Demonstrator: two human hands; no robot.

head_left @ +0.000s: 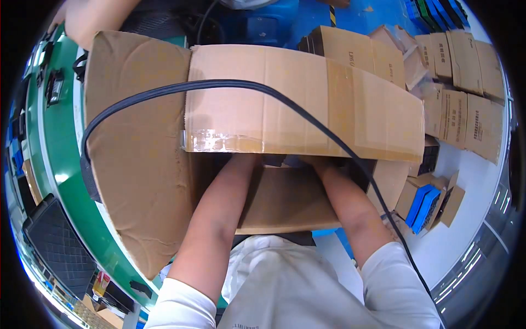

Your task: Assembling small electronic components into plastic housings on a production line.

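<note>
A large brown cardboard box (290,205) stands open in front of me, its flaps spread outward. Both my arms reach down into it, under the far flap (296,120), which carries brown and clear tape. Only the wrist end of my left hand (249,158) shows at that flap's lower edge. Beside it, my right hand (315,160) also disappears beneath the flap. The fingers of both are hidden, as is whatever they touch. Between the wrists, a small strip of the box's dim inside shows, with something grey in it that I cannot make out.
A black cable (227,84) arcs across the view above the box. To the left runs a green work surface (68,131) with small dark parts. Cartons (457,115) stack at the right, near a small open box of blue pieces (422,208). Another person's arm (98,19) reaches in at upper left.
</note>
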